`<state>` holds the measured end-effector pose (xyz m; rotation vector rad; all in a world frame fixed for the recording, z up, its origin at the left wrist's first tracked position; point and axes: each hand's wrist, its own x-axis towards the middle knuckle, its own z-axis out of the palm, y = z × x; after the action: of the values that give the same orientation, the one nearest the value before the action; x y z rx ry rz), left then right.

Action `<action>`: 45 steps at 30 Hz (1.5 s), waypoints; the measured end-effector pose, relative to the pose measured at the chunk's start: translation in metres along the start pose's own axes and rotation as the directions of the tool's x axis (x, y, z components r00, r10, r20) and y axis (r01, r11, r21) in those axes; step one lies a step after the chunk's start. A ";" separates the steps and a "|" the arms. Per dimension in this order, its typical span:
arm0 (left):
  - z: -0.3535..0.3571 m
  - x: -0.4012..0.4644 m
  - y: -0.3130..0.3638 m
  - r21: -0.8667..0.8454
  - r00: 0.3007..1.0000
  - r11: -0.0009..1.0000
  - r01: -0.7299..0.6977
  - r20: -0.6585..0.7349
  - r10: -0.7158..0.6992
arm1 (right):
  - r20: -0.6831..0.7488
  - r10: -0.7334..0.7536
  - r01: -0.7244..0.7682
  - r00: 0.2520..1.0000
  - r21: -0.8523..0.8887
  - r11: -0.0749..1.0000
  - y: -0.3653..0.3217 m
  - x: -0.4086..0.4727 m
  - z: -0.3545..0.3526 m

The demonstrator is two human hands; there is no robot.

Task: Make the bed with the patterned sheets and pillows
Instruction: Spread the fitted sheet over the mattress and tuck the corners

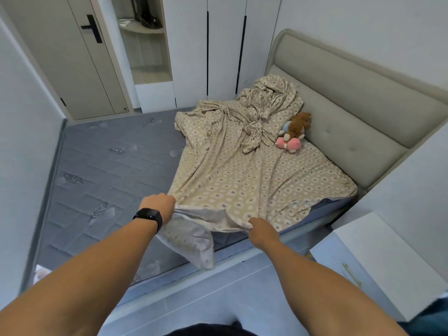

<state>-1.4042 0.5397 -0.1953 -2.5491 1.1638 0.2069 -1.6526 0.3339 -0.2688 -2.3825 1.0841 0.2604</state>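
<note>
Lower centre of the frame: the left hand (158, 206), a black watch (149, 215) on its wrist, grips a bunched fold of the patterned sheet (242, 180) at the near mattress edge; the right hand (260, 227) pinches the same hem just beside it. The sheet lies across the right half of the grey mattress (109, 161), its far end twisted into a heap near the headboard (351, 100). Judged light, limp, prone to wrinkling; best held at corners and hem. Soft toys (294, 134) rest on it, upper right.
</note>
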 end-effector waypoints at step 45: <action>0.047 -0.028 -0.199 -0.984 0.998 0.165 -0.063 -0.060 0.022 | 0.110 0.173 -0.090 0.979 0.989 -0.119 -0.363 -0.011 0.067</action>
<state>-1.2716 0.6979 -0.1844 -3.5958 1.3492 1.4297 -1.3866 0.5770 -0.1891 -0.7663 0.9220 -0.4977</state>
